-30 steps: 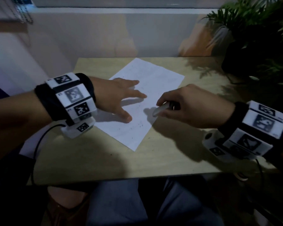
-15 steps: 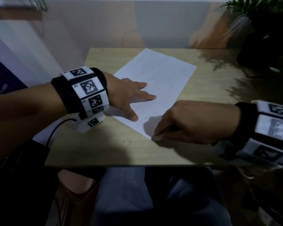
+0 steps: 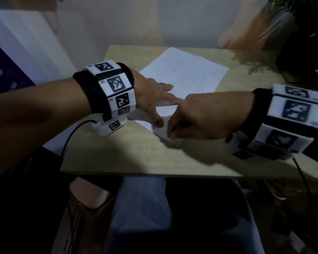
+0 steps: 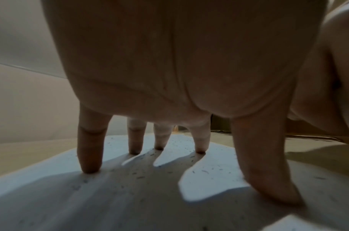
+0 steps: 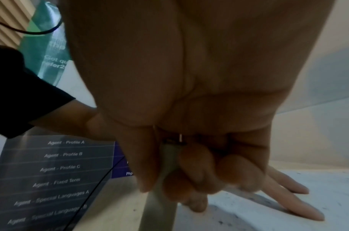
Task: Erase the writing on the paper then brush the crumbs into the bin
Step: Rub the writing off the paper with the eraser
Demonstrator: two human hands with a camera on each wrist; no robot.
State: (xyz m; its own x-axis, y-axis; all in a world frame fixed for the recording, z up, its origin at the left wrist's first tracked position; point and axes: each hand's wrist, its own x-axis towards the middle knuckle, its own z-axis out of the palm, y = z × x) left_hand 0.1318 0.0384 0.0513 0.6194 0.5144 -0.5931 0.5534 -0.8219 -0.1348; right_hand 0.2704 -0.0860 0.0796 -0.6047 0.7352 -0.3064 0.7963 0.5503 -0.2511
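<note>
Left hand (image 3: 151, 99): I have it spread flat, fingers apart, pressing the paper (image 3: 187, 74).
Right hand (image 3: 200, 118): I see its fingers curled tight around a pale stick, probably the eraser (image 5: 165, 179), though the view is blurred.
Paper: lies askew on the table (image 3: 117, 153), its near corner under my right hand.
Crumbs (image 4: 205, 171): dark flecks scattered across the sheet.

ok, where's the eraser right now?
In the right wrist view the eraser is gripped in the right hand, at the near corner of the paper, just right of the left hand; the head view hides it.
</note>
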